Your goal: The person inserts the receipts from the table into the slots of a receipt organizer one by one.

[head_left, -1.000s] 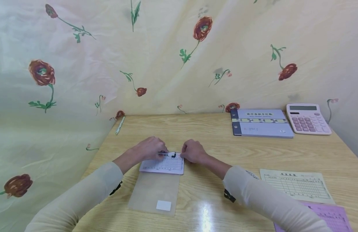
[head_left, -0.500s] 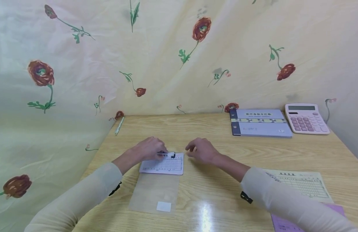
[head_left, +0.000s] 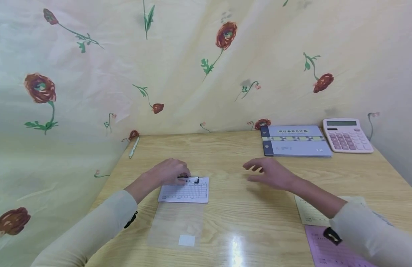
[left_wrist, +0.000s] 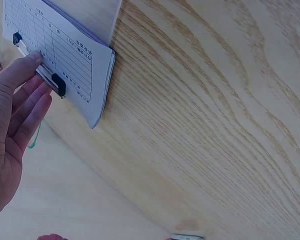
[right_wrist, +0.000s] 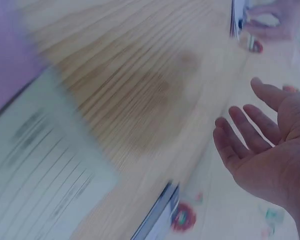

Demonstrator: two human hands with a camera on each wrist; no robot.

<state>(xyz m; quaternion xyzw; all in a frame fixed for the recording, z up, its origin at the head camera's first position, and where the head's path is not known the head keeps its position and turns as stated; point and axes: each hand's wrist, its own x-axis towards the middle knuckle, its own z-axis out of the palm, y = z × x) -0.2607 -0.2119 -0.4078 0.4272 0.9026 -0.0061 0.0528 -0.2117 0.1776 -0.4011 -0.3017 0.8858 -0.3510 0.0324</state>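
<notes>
My left hand [head_left: 170, 171] pinches a wire-and-black clip [left_wrist: 54, 82] at the far edge of a small stack of white printed forms [head_left: 184, 193]. In the left wrist view the thumb lies on top of the clip, with other fingers beneath it. From under the forms a translucent plastic board [head_left: 174, 224] with a white label [head_left: 187, 240] reaches toward me. Over the table to the right, my right hand [head_left: 272, 172] has its fingers spread and touches nothing. A greenish form [head_left: 306, 215] and a purple form [head_left: 322, 246] lie nearest to it, partly under the right forearm.
At the back right lie a blue-grey ledger [head_left: 294, 144] and a pink-and-white calculator [head_left: 347, 135]. A pen [head_left: 134, 147] is at the table's back left edge. A floral curtain [head_left: 179, 66] hangs behind and along the left side.
The right hand has let go of the forms' right edge and moved off to the right, its fingers opening out. My left hand has stayed on the clip.
</notes>
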